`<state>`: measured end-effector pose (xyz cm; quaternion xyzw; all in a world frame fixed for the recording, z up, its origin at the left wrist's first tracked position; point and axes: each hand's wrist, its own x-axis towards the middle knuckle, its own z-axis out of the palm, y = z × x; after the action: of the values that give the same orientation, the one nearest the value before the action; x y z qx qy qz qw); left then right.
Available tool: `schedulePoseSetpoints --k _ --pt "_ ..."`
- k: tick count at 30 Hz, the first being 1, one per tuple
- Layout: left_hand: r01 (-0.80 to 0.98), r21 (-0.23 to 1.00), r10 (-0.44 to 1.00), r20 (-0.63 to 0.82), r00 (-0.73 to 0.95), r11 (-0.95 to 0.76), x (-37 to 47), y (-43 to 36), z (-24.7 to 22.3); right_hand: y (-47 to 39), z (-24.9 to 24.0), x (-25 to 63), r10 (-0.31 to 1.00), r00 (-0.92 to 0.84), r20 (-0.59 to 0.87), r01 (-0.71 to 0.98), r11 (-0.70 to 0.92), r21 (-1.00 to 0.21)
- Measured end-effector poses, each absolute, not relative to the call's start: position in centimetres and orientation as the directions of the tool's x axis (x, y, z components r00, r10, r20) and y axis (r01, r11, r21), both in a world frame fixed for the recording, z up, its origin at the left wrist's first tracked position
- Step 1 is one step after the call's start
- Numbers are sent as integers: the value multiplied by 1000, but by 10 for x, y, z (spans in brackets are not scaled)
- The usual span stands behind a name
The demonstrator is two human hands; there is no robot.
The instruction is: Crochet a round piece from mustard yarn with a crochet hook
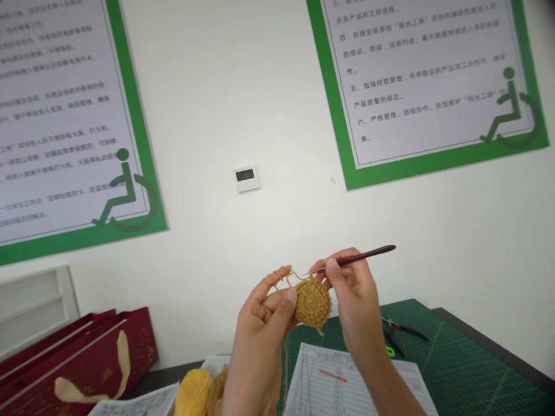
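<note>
My left hand (269, 312) pinches the edge of a round mustard-yellow crochet piece (313, 301) between thumb and fingers. Yarn (276, 278) is looped around its raised index finger and runs across to the hook's tip. A crochet hook (366, 254) with a dark red handle and thin metal shaft is gripped in my right hand (352, 289). The hook's tip is close to the top edge of the crochet piece, and fingers of my right hand are by its upper right side. A strand of yarn hangs down beside my left wrist.
Below lies a green cutting mat (459, 352) with printed sheets (359, 384) and pliers (405, 328). Yellow yarn balls (193, 390) sit by my left forearm. Dark red gift bags (108, 358) stand at the left. Ahead is a white wall with a thermostat (246, 179) and green-framed posters (416, 86).
</note>
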<state>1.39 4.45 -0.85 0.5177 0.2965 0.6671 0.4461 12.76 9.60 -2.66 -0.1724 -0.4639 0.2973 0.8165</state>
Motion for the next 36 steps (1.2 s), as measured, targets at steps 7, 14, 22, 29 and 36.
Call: schedulePoseSetpoints --k 7,14,22,29,36 --pt "-290 856 899 437 -38 -428 17 44 -9 96 -28 128 652 387 652 -337 759 -557" --pt "-275 859 895 446 -8 -431 17 40 -9 93 -25 126 657 382 650 -364 754 -548" --pt "-266 857 885 465 29 -442 16 48 -13 96 -27 125 659 378 650 -363 751 -551" --pt "-243 847 873 487 -3 -473 19 46 -14 95 -27 126 658 380 650 -356 753 -553" --pt "-231 801 830 553 -67 -552 27 47 -15 93 -28 122 642 383 664 -369 766 -527"
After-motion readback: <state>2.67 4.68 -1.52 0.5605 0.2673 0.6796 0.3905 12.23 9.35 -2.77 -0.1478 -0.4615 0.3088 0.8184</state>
